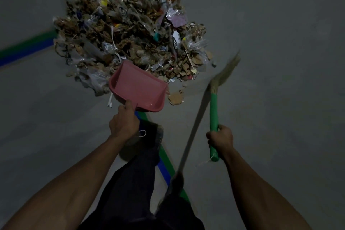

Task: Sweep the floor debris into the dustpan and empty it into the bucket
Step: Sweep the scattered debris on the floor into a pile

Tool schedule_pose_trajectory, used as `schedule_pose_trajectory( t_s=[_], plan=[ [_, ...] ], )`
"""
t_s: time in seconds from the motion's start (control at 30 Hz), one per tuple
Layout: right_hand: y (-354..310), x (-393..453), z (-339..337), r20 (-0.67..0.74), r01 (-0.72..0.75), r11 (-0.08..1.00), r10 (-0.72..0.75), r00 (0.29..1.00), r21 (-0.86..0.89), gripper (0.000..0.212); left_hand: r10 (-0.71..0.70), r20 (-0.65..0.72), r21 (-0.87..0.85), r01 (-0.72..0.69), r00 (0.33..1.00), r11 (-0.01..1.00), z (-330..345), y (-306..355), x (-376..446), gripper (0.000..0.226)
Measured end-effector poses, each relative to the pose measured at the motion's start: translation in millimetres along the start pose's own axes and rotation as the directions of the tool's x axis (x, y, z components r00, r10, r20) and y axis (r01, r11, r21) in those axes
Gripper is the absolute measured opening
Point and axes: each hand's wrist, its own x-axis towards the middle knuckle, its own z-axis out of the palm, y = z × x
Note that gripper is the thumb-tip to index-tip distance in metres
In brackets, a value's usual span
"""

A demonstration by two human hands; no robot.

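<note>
Sweeping stage, dustpan not yet loaded. The left hand (124, 124) grips the handle of the pink dustpan (138, 87), whose open lip meets the near edge of the debris (128, 30) heaped on the floor (280, 24). The right hand (220, 137) is closed round the green broom (213, 110) handle, bristles raised to the pile's right. Next, judged: drag the bristles leftward through the pile into the pan. No bucket is in view.
</note>
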Motion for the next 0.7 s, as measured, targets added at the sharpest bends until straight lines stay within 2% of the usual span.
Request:
schedule_pose_trajectory(
  t_s=[0.13,0.33,0.53,0.7],
  plan=[
    [-48,42,32,0.09,0.118,0.984,-0.107,0.99,-0.134,0.025,-0.013,-0.031,-0.038,0.011,0.999,0.999,10,-11,13,0.04],
    [-117,81,89,0.198,0.337,0.886,-0.286,0.938,-0.318,0.031,-0.072,-0.055,-0.077,0.067,0.996,0.995,22,-24,36,0.03],
    [-133,85,125,0.227,0.442,0.79,-0.38,0.897,-0.424,0.03,-0.093,-0.077,-0.078,0.087,0.993,0.993,24,-40,48,0.031],
    [-121,64,113,0.267,0.497,0.737,-0.419,0.868,-0.458,0.028,-0.09,-0.096,-0.061,0.084,0.991,0.995,24,-49,42,0.029]
  ],
)
